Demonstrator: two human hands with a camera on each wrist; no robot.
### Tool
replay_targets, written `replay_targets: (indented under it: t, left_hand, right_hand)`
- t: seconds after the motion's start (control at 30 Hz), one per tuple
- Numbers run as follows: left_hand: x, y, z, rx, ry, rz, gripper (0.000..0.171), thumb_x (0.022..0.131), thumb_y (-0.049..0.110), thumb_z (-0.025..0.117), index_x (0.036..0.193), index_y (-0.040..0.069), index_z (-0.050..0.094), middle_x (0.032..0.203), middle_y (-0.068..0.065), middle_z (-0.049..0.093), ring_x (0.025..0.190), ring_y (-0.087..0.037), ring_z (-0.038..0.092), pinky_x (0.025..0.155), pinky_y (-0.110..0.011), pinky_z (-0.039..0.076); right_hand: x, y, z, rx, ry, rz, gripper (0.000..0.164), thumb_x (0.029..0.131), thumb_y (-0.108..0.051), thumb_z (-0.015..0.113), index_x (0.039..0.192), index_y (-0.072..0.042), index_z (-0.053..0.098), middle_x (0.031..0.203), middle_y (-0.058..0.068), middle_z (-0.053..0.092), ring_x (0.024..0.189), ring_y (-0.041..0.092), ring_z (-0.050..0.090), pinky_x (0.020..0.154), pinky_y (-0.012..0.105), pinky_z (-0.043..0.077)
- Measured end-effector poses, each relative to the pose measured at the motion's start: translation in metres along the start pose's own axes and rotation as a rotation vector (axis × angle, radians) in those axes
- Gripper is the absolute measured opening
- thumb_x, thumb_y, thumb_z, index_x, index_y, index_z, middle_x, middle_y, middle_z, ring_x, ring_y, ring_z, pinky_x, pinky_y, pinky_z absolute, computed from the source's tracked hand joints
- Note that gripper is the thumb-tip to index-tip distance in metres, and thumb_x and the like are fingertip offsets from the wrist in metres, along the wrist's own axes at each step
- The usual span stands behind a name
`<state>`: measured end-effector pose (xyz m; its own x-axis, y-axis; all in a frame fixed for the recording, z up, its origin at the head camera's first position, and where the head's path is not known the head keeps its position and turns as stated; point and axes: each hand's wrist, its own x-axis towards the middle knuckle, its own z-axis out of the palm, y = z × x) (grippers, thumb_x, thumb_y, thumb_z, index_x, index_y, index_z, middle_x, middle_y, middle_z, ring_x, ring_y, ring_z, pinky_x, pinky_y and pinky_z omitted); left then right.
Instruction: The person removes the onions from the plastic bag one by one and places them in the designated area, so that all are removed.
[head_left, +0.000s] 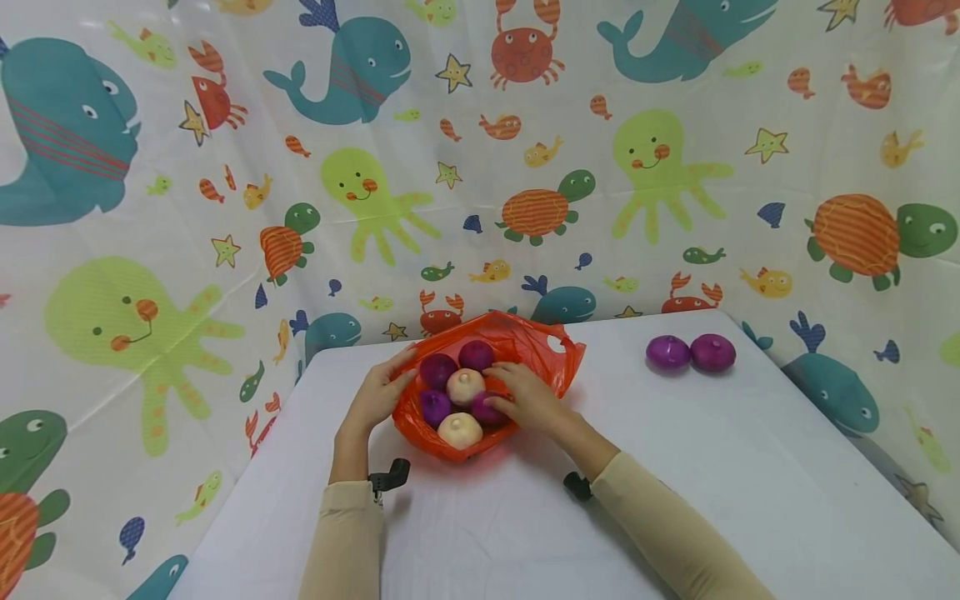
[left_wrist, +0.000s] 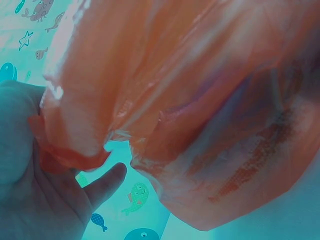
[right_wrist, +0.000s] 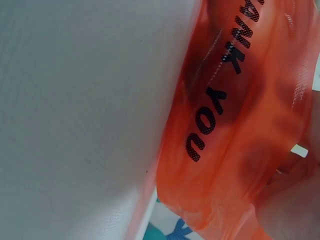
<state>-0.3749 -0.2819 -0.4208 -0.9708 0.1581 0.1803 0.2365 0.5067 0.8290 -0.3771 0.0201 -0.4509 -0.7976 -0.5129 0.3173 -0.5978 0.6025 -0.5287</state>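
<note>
A red plastic bag (head_left: 540, 343) lies with its mouth wide on the white table, holding several purple onions (head_left: 438, 372) and two white onions (head_left: 460, 431). My left hand (head_left: 377, 393) touches the bag's left rim, thumb and fingers apart. In the left wrist view the bag's film (left_wrist: 165, 115) hides some fingers of that left hand (left_wrist: 50, 200); the thumb is straight. My right hand (head_left: 528, 398) reaches over the right rim, fingertips and thumb spread beside a purple onion (head_left: 486, 410). Dark lettering marks the bag (right_wrist: 205, 120) in the right wrist view, where the hand (right_wrist: 292, 205) is mostly cut off.
Two more purple onions (head_left: 667, 354) sit side by side at the back right of the white table (head_left: 720, 483). A cloth printed with sea animals (head_left: 465, 200) hangs behind the table. Small black wrist cameras (head_left: 390, 474) are on both wrists.
</note>
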Motion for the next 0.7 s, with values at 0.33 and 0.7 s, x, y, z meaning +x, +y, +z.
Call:
replay_targets:
  t: [0.33,0.7]
  left_hand:
    - [-0.0008,0.0004,0.0003,-0.006,0.002,-0.003,0.051,0.107,0.023,0.055,0.158,0.019,0.047,0.167,-0.002,0.040,0.155,-0.036,0.036,0.116,-0.053,0.043]
    - [-0.0012,0.0020,0.0001,-0.003,0.002,-0.005,0.052,0.107,0.024,0.055,0.158,0.020,0.046,0.167,-0.002,0.040,0.154,-0.037,0.038,0.112,-0.052,0.047]
  right_hand:
    - [0.0012,0.0034,0.0029,0.002,-0.066,0.012,0.056,0.098,-0.035,0.071,0.148,-0.014,0.058,0.149,0.007,0.058,0.143,0.030,0.048,0.118,0.052,0.044]
    - [-0.0001,0.0040,0.0043,0.045,-0.152,0.018,0.040,0.097,-0.036,0.073,0.131,-0.019,0.062,0.116,-0.004,0.067,0.110,0.016,0.060,0.100,0.036,0.056]
